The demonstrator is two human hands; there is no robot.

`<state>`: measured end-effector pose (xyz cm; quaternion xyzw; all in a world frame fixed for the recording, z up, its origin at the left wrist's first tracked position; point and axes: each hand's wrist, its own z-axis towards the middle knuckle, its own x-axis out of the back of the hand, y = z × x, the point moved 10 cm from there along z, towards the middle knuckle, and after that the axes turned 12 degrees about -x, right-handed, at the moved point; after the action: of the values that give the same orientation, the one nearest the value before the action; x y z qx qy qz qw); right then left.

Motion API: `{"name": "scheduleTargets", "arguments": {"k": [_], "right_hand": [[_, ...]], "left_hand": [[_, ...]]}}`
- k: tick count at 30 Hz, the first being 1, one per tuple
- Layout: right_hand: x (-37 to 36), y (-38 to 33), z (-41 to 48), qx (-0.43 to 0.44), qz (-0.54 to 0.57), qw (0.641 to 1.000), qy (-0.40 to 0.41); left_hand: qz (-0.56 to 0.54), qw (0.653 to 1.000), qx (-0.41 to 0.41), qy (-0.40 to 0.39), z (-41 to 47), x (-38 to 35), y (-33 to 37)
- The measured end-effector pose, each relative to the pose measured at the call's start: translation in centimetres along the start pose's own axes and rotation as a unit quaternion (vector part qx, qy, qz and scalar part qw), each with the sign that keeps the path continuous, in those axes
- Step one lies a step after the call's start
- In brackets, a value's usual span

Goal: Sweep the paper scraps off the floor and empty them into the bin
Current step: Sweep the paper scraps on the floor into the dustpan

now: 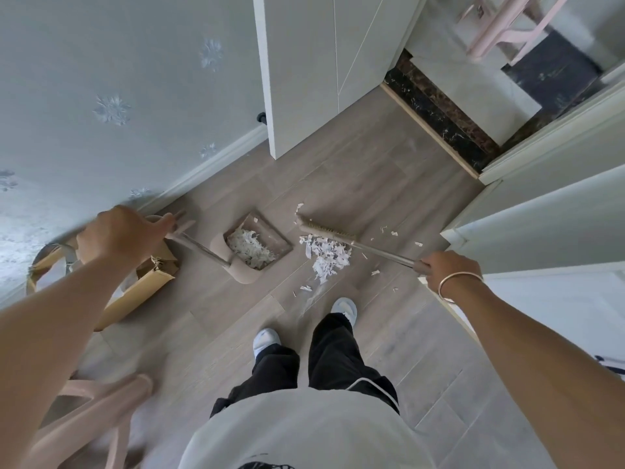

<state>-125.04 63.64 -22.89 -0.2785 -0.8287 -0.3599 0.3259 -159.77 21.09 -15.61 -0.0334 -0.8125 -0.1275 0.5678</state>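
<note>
The dustpan [270,228] handle is gripped by curled fingers [164,226] of the left hand [121,236], the broom [326,230] handle by those of the right hand [446,270]. Paper scraps [326,260] are heaped on the floor [355,184] just right of the dustpan; more lie inside it.

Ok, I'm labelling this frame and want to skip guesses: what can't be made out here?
Head view only:
- Cardboard box: inside hidden by the left forearm.
- Left hand on the dustpan handle: motion-blurred, finger detail lost.
- Scraps beneath the broom: hidden by its head.
- Pink chair: cut off by the bottom edge.
</note>
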Motion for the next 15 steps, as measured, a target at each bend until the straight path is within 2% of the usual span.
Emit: {"name": "scheduleTargets", "arguments": {"k": [5,9,15], "right_hand": [[3.3,0.7,1.9,-0.007,0.021,0.999,0.043],[5.8,-1.5,4.7,0.016,0.018,0.998,0.06],[8.0,-5.0,8.2,0.065,0.017,0.997,0.023]], "left_hand": [[-0.009,1.0,0.012,-0.005,-0.8,-0.7,-1.1],[-0.008,0.999,0.038,-0.006,-2.6,-1.3,-1.8],[-0.019,0.992,0.123,0.002,-6.6,-2.7,-3.3]]}}
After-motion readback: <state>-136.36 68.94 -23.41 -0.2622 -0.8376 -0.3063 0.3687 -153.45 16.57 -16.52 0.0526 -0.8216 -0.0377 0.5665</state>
